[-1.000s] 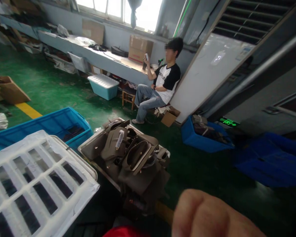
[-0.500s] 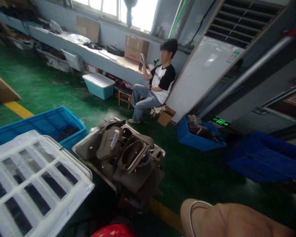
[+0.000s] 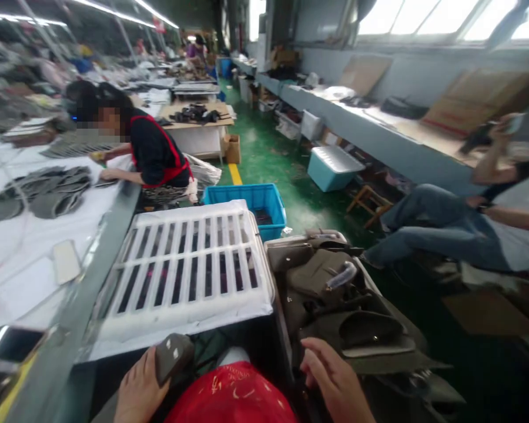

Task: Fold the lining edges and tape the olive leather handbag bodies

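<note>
At the bottom left, my left hand (image 3: 140, 389) is closed round a dark grey folded piece (image 3: 175, 356) with shiny spots; its exact kind is unclear. My right hand (image 3: 330, 379) is at the lower middle-right, fingers apart and slightly bent, with nothing visible in them. It is beside a pile of grey-brown bags (image 3: 317, 273) in a pale-rimmed tray, but contact with them cannot be made out. Between my hands bulges a red surface (image 3: 229, 396) with gold lettering.
A white slatted rack (image 3: 189, 258) lies ahead, with a blue bin (image 3: 271, 202) behind it. Left, a co-worker (image 3: 158, 147) in a red apron bends over a white table holding grey pieces (image 3: 62, 188). At right sits another person (image 3: 449, 229), near a turquoise tub (image 3: 332, 170).
My view has swung left, bringing the work table and co-worker in. The one hand seen earlier was large at the lower right; now both hands show, the left with a dark grey piece.
</note>
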A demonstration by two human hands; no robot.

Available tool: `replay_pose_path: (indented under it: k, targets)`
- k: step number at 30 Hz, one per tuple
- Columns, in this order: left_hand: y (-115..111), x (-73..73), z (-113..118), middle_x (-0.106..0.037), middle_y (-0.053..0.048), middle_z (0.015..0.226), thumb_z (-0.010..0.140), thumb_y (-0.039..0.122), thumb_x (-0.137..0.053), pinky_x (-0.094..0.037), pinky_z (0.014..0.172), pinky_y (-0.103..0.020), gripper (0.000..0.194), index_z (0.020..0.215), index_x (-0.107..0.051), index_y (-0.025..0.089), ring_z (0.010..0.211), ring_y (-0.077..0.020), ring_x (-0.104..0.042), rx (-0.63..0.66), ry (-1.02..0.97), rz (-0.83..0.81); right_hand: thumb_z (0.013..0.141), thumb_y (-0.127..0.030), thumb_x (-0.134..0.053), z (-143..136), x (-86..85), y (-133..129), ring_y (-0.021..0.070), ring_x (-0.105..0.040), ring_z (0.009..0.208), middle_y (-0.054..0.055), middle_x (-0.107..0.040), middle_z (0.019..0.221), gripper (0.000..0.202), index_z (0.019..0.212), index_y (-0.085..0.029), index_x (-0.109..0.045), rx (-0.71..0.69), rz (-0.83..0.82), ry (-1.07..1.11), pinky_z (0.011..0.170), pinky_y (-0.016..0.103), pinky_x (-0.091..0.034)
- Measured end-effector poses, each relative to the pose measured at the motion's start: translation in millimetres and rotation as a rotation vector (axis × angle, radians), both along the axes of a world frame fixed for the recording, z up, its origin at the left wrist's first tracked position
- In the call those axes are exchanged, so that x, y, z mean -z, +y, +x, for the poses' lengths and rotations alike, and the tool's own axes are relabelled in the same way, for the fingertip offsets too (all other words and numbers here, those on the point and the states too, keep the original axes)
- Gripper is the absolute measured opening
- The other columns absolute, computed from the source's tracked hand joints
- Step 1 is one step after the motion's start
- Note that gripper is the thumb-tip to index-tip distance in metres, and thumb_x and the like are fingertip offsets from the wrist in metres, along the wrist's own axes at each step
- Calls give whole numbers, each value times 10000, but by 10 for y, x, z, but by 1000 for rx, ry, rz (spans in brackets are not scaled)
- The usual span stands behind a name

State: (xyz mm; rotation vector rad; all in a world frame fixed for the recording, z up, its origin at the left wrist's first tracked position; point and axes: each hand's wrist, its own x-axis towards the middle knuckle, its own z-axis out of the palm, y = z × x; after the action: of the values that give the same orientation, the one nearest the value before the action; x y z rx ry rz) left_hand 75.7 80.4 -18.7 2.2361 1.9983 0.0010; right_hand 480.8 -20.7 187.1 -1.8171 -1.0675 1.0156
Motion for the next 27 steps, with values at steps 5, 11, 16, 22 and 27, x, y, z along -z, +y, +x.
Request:
replay_pose_path:
  k: [5, 11, 16, 22, 27]
  targets:
    - [74, 19, 24, -438, -214, 1244, 741, 389, -435, -290, 945, -454, 704, 1324, -268, 30, 1090, -333, -446, 75, 98, 89, 841, -344, -408, -381, 805, 511, 109, -558, 554, 13, -597, 679, 243, 876, -165, -569, -388, -235, 25, 525, 207, -405]
    - [192, -138, -149, -433, -186, 1279, 680, 271, -491, -223, 1007, -421, 673, 1302, -349, 56, 1169, -297, -383, 203, 60, -11, 824, -313, -422, -689, 1131, 838, 102, -560, 534, 34, -630, 696, 229, 844, -155, -586, -619, -332, -34, 508, 202, -374]
    - [373, -217, -331, -432, -150, 1295, 591, 203, -512, -140, 1063, -402, 724, 1293, -386, 79, 1203, -276, -344, 265, 25, -56, 801, -264, -436, -937, 1383, 1033, 98, -544, 485, 34, -625, 654, 187, 781, -139, -575, -708, -451, 32, 467, 195, -351]
    - [426, -263, -446, -366, -127, 1367, 593, 329, -586, -28, 1089, -438, 820, 1343, -319, 130, 1280, -275, -262, 304, -12, -101, 730, -271, -567, -1690, 1704, 1374, 145, -580, 703, 46, -629, 793, 267, 967, -148, -578, -704, -407, 115, 680, 248, -424]
    - [228, -357, -1078, -203, -153, 1444, 696, 552, -513, -61, 1092, -462, 882, 1385, -197, 101, 1333, -283, -151, -359, -362, 18, 807, -470, -440, -2181, 2039, 1593, 215, -561, 904, 129, -539, 1134, 468, 1160, -165, -472, -574, -545, 311, 677, 312, -466]
